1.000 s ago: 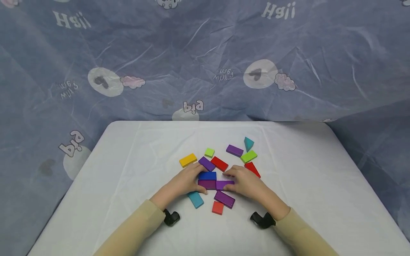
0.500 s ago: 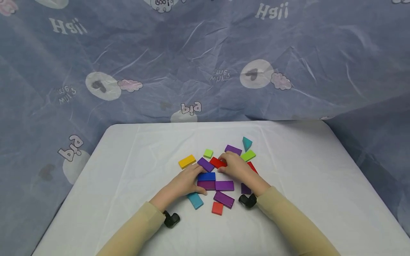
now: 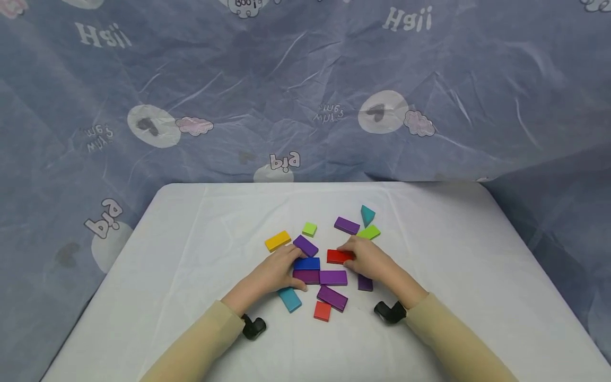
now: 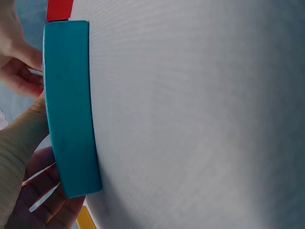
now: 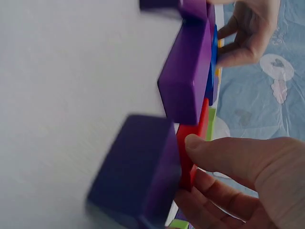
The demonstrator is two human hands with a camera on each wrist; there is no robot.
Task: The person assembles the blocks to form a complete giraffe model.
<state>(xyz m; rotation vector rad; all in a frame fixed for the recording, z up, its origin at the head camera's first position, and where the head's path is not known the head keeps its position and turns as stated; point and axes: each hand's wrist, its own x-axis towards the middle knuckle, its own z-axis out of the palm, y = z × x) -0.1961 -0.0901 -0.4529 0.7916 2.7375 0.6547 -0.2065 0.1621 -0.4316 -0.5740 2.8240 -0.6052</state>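
Note:
In the head view my left hand [image 3: 278, 269] spans a blue block [image 3: 307, 263] and a dark purple block [image 3: 305, 276] lying against each other, fingers at the far side and thumb at the near side. My right hand [image 3: 373, 260] pinches the end of a red rectangular block [image 3: 337, 257] between thumb and fingers, just right of the blue one. A purple block [image 3: 333, 277] lies end to end with the dark purple one. The right wrist view shows my thumb on the red block [image 5: 187, 152]. My left fingertips are partly hidden.
On the white table [image 3: 215, 223] lie yellow [image 3: 278, 241], small green [image 3: 309, 229], purple [image 3: 347, 225], green [image 3: 369, 232] and teal triangular [image 3: 367, 215] blocks behind. Nearer are teal [image 3: 289, 300], purple [image 3: 332, 298], square red [image 3: 322, 311] and dark purple [image 3: 365, 283] blocks.
My right hand left the purple block, reached back to the red block, then brought it nearer and to the right, turning it level with the blue one. The left hand stays put.

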